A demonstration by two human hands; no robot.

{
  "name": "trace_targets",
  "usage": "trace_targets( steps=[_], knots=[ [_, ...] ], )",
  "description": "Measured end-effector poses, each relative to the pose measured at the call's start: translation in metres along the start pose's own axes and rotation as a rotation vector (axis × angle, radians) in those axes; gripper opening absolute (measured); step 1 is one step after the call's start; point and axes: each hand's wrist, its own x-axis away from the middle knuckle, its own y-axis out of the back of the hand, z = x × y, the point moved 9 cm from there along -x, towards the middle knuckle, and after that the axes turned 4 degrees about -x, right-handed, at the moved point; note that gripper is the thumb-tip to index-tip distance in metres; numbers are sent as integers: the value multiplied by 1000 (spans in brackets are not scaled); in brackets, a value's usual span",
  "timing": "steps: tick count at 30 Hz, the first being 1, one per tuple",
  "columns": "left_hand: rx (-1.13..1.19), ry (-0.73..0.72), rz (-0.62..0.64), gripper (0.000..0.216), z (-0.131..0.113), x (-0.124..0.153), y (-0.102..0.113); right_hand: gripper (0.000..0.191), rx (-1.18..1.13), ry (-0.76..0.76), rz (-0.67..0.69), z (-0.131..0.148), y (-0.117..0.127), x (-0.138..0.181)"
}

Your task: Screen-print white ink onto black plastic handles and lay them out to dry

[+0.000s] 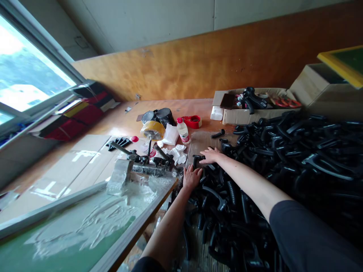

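A big heap of black plastic handle parts [283,158] covers the right side of the wooden table [119,121]. My left hand [191,176] lies on the heap's near left edge with fingers spread and flat. My right hand [210,155] rests a little farther on, fingers stretched over one black handle part [197,158] at the pile's edge. Neither hand is closed round anything.
A framed printing screen [85,223] with a metal clamp fixture [141,164] lies at the near left. A water bottle [183,131], a tape roll [152,130], rags and a red tape dispenser [193,121] sit mid-table. Cardboard boxes [249,109] stand at the back right.
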Motion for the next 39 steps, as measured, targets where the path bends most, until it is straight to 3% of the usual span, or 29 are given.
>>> trace_targets(
  steps=[6, 15, 25, 29, 33, 36, 39],
  knots=[
    [78, 97, 76, 56, 3, 30, -9, 62, 36, -25, 91, 6, -33, 7],
    [47, 66, 168, 57, -8, 68, -4, 54, 117, 15, 38, 44, -34, 46],
    [48, 12, 177, 53, -19, 136, -1, 50, 174, 77, -38, 86, -41, 133],
    [102, -24, 153, 55, -17, 157, 3, 45, 152, 178, -213, 94, -32, 176],
    [151, -67, 150, 58, -9, 180, 15, 41, -118, 111, -558, 80, 9, 226],
    [251, -192, 122, 55, -7, 202, 35, 50, -363, 52, -791, 71, 27, 266],
    [393, -331, 93, 48, 5, 229, 62, 61, -548, 19, -908, 76, 19, 290]
  ],
)
